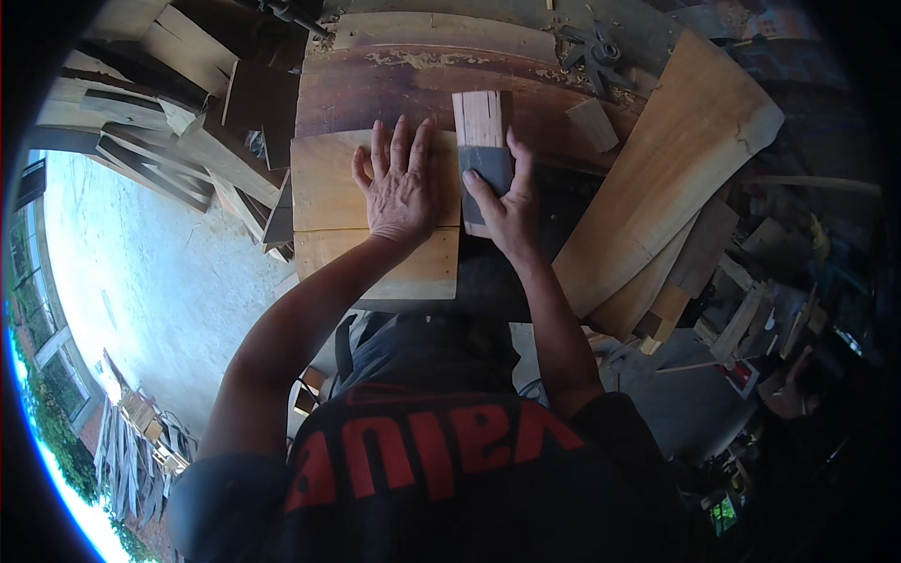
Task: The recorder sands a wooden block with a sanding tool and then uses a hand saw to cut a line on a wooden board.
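My left hand (402, 195) lies flat with its fingers apart on a pale wooden board (324, 192). A dark seam runs across this board, and a second pale strip (375, 265) lies on the near side of it. My right hand (514, 208) grips a sanding block (481, 118), a wooden block with a dark grey sheet wrapped round its middle. The thumb presses on the sheet and the fingers curl round the right side. The block is held upright at the board's right edge; whether it touches the edge, I cannot tell.
A reddish-brown workbench (338, 89) with sawdust lies under the board. A star-shaped metal knob (601, 52) and a small wood offcut (592, 126) sit at its far right. A long wide plank (671, 178) slants along the right. Stacked timber (155, 155) stands at left.
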Tool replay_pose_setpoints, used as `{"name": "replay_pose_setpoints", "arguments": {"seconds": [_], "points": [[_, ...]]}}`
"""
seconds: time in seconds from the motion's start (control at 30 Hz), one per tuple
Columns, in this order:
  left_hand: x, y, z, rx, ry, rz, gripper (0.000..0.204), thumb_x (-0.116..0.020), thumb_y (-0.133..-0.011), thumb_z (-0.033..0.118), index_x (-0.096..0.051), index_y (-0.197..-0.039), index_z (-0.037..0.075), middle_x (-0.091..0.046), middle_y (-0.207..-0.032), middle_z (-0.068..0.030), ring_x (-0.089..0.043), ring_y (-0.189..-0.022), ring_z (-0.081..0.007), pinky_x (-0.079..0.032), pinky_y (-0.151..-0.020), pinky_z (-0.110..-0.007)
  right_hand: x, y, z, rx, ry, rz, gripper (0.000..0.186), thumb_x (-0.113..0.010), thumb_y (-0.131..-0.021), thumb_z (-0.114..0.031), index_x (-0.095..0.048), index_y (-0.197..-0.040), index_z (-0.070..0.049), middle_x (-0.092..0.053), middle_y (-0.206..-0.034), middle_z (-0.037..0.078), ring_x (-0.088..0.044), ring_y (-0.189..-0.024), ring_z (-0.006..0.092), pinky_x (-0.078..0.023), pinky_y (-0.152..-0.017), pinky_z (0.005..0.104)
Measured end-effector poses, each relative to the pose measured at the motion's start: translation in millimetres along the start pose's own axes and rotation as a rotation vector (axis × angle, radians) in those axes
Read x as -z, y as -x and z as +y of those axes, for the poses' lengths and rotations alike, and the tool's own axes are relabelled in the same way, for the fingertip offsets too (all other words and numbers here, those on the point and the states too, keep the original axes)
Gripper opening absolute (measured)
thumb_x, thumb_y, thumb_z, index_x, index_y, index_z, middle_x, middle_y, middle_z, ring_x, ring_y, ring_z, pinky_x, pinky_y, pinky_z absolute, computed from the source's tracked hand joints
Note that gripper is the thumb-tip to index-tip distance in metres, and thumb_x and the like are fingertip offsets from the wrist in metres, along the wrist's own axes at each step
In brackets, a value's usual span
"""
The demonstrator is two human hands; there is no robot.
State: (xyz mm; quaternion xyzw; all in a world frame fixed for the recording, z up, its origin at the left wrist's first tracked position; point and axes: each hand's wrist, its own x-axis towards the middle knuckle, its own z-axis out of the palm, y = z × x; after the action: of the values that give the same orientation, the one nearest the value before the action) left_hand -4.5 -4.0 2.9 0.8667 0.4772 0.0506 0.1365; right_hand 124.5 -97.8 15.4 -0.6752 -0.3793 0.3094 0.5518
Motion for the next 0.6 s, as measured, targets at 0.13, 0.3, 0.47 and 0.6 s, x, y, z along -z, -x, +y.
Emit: {"name": "replay_pose_setpoints", "arguments": {"seconds": [0.13, 0.3, 0.47, 0.6], "points": [[-1, 0, 0, 0.003, 0.033, 0.028, 0.067, -0.051, -0.088, 0.028, -0.027, -0.150, 0.019, -0.027, -0.154, -0.0140, -0.012, -0.145, -0.0375, -0.002, -0.112, -0.058, 1, 46, -3, 0.086, 0.133, -0.066, 0.067, -0.071, -0.086, -0.017, -0.034, -0.138, 0.003, -0.048, -0.134, 0.024, -0.050, -0.124, 0.0306, -0.038, -0.105, 0.0397], [0, 2, -2, -0.018, 0.008, 0.016, 0.074, -0.056, -0.082, 0.029, -0.028, -0.149, 0.019, -0.028, -0.153, -0.0143, -0.012, -0.145, -0.0377, -0.003, -0.112, -0.059, 0, -7, 22, -0.115, -0.049, -0.037, 0.064, -0.070, -0.087, -0.018, -0.036, -0.137, 0.003, -0.050, -0.132, 0.024, -0.053, -0.120, 0.0296, -0.042, -0.100, 0.0384], [-2, -1, -1, 0.005, 0.020, 0.013, 0.069, -0.054, -0.085, 0.029, -0.029, -0.149, 0.019, -0.029, -0.152, -0.0137, -0.014, -0.145, -0.0380, -0.004, -0.111, -0.059, 7, 47, 25, 0.076, 0.065, -0.049, 0.068, -0.071, -0.086, -0.018, -0.033, -0.138, 0.006, -0.048, -0.133, 0.027, -0.051, -0.123, 0.0328, -0.040, -0.104, 0.0404], [-1, 2, 0, 0.004, 0.045, 0.029, 0.063, -0.050, -0.089, 0.028, -0.031, -0.148, 0.020, -0.029, -0.152, -0.0134, -0.015, -0.145, -0.0373, -0.005, -0.111, -0.058, 1, 57, 6, 0.042, 0.169, -0.034, 0.072, -0.071, -0.086, -0.017, -0.029, -0.139, 0.006, -0.045, -0.135, 0.027, -0.050, -0.123, 0.0334, -0.039, -0.104, 0.0410]]}}
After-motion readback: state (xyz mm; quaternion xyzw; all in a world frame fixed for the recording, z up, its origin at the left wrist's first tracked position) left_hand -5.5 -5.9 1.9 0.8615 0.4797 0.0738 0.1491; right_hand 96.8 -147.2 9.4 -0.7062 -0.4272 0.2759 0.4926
